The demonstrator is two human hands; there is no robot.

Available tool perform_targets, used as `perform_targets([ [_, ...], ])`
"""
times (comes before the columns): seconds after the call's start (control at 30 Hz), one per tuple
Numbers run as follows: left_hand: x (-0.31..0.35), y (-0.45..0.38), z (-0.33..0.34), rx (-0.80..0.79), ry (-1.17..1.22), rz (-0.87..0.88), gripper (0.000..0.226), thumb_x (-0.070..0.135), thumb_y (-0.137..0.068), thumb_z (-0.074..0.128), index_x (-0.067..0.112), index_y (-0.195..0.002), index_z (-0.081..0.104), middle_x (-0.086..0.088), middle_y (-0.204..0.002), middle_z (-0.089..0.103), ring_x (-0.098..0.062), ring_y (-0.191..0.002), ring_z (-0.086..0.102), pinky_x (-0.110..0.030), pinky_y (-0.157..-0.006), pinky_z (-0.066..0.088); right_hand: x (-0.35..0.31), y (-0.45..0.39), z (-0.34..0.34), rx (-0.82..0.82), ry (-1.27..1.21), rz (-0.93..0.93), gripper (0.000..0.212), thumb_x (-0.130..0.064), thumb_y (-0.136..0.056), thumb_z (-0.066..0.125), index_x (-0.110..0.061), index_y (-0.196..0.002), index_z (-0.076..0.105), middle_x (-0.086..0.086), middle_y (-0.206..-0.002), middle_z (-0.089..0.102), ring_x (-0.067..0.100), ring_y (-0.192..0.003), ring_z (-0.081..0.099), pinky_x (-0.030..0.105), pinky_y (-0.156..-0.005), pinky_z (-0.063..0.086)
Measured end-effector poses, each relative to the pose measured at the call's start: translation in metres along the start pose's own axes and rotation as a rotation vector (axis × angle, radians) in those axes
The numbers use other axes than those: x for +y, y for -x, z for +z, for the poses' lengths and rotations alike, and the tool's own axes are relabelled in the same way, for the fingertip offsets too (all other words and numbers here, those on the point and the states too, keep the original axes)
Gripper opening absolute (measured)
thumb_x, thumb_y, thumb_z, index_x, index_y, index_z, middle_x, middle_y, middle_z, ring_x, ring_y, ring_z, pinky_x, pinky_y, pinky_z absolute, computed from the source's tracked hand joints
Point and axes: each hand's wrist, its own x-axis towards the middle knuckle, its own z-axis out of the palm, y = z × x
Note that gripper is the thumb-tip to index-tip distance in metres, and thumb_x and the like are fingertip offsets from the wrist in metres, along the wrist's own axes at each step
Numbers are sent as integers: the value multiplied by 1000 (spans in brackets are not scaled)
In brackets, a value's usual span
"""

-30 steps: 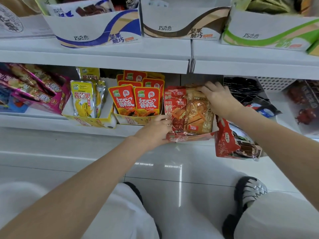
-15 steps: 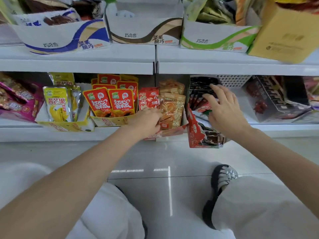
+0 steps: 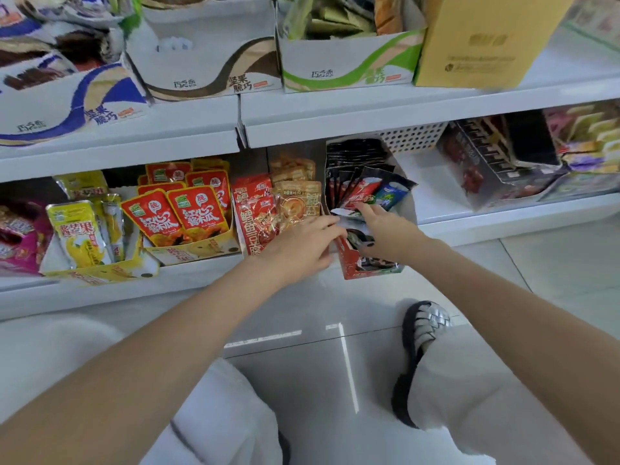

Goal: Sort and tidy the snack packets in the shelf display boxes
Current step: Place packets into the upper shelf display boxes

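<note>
Left hand [image 3: 303, 246], centre of frame, lies palm-down with fingers loosely spread over the front edge of the red and tan packets [image 3: 268, 213]; it rests on them and closes on nothing. Right hand [image 3: 382, 229], just right of centre, reaches into the red display box [image 3: 349, 263], forefinger extended and touching the fanned dark packets [image 3: 362, 189]; whether the hidden thumb pinches one I cannot tell. That box sits at the lower shelf's front edge and leans out over it. Judgement: the step in hand is straightening the dark packets in this box. Done well, the left hand would brace the box wall, or push the box back onto the shelf, so it does not tip to the floor, while the right gathers the splayed packets by their tops and stands them in one upright row with faces forward; the blue-green packet [image 3: 391, 194] looks like an odd one and probably belongs elsewhere. Outward: yellow packets [image 3: 80, 229] and red-orange packets [image 3: 181, 216] stand in their boxes at left; a white perforated basket [image 3: 412, 139] sits behind. Against the frame half a second back: the right hand, then hovering open above this box, is now down among its packets; the left has slid rightward to the box's near wall.
</note>
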Motion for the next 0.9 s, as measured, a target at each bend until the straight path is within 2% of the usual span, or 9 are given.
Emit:
perform_targets([
  [0.17, -8, 5, -3, 15, 89, 6, 45, 11, -92, 48, 24, -135, 45, 4, -150, 32, -15, -137, 27, -27, -111, 20, -3, -14, 14, 33, 65, 123, 60, -30, -80, 67, -14, -128, 34, 7, -129, 45, 31, -117, 50, 41, -87, 43],
  [0.3, -14, 4, -1, 1, 135, -6, 52, 6, -91, 48, 29, -137, 42, 4, -151, 29, -14, -140, 24, -32, -115, 21, -1, -16, 10, 221, -21, 221, 36, -18, -87, 58, -10, -120, 45, 14, -114, 58, 34, -102, 58, 37, -76, 46],
  [0.43, -12, 1, 0, -3, 157, -14, 53, 5, -92, 45, 29, -139, 39, 5, -154, 23, -13, -142, 18, -28, -114, 14, 7, -11, -4, 337, -156, 210, 14, -16, -88, 55, -5, -95, 50, 20, -98, 58, 37, -91, 56, 34, -66, 36],
  [0.47, -10, 0, 0, -2, 154, -12, 53, 6, -93, 44, 28, -140, 38, 5, -154, 22, -13, -143, 17, -28, -115, 13, 10, -9, -10, 347, -196, 206, 14, -17, -88, 55, -6, -86, 47, 18, -91, 55, 36, -87, 54, 33, -64, 35],
  [0.57, -4, -2, -2, -23, 149, -20, 51, 7, -93, 44, 26, -140, 38, 4, -154, 21, -15, -143, 15, -32, -115, 12, 18, 3, -34, 357, -315, 211, 38, -16, -86, 59, -13, -62, 30, 6, -63, 40, 28, -67, 44, 31, -57, 29],
  [0.67, 0, -3, -7, -45, 198, -56, 50, 12, -93, 46, 25, -141, 36, -1, -152, 27, -17, -139, 26, -34, -113, 24, 23, 18, -57, 389, -556, 249, 27, -15, -84, 64, -6, -65, 46, 6, -62, 47, 21, -59, 43, 29, -53, 32],
  [0.77, 12, -3, -20, 129, 207, -122, 60, 23, -93, 51, 22, -146, 23, -3, -151, 28, -17, -137, 30, -32, -111, 27, 33, 26, -71, 423, -841, 285, 19, -13, -83, 65, 4, -90, 59, 16, -80, 61, 22, -74, 51, 31, -65, 39],
  [0.83, 21, -1, -41, 383, 174, -135, 61, 27, -93, 50, 19, -146, 21, -1, -151, 25, -15, -139, 23, -29, -111, 21, 33, 33, -85, 392, -954, 270, 18, -12, -84, 65, 0, -95, 60, 21, -96, 65, 23, -79, 54, 37, -74, 45],
  [0.9, 28, 4, -66, 543, 227, -116, 61, 30, -93, 50, 19, -146, 21, -1, -151, 22, -16, -139, 19, -30, -113, 18, 26, 41, -100, 303, -1032, 194, 13, -9, -85, 63, 0, -93, 58, 24, -97, 62, 24, -79, 55, 41, -79, 48],
])
